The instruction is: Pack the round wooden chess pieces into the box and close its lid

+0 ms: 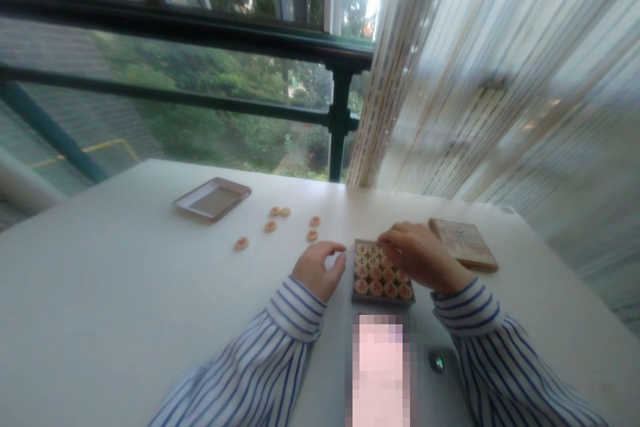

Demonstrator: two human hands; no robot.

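Pieces (375, 273) are being held in a box (383, 302) on the table (150, 293). Rows could be getting jostled by the low-hanging right hand (425, 257), its grip being hidden; the left hand (320, 270) is being held loosely parted.

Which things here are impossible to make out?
In the head view:
Round pieces in the box: some hidden by the right hand.
Markings on the loose pieces: too small and blurred.
Marks on the flat brown object: blurred.
Pixelated object: masked, cut off by bottom edge.

Soft daylight, streaky edge blur
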